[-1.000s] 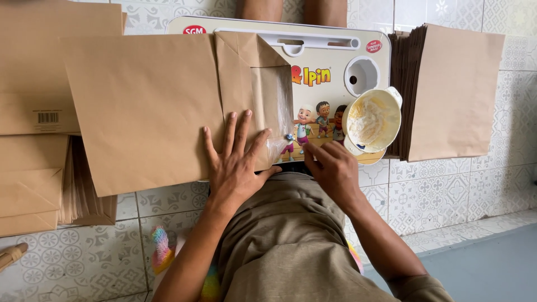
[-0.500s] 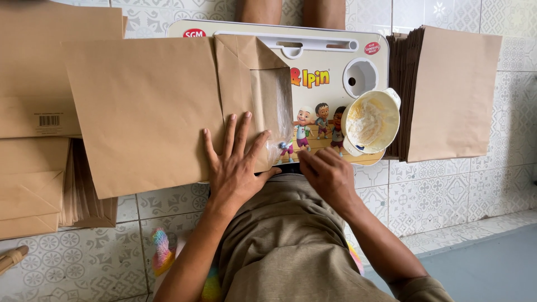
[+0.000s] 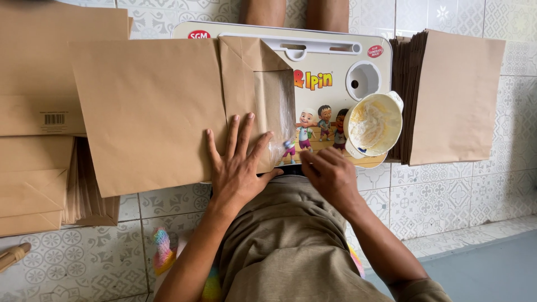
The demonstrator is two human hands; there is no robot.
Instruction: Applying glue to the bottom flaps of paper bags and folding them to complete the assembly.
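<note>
One brown paper bag (image 3: 151, 112) lay flat on the tabletop (image 3: 335, 61); my left hand (image 3: 238, 165) pressed it, fingers spread, while my right hand (image 3: 330, 176) curled beside. It looked light, floppy, best gripped at its folded edge.

Stack of brown paper bags (image 3: 456, 95) right of fingers, standing on edge on tiled floor (image 3: 447, 207). Flat brown sheets, piled (image 3: 39, 112), far left of fingers. Wooden stick end (image 3: 12, 256) lower left. Multicoloured toy (image 3: 162, 249) below-left of fingers.

White barcode label (image 3: 54, 118) on the brown paper stack (image 3: 39, 72) at left
</note>
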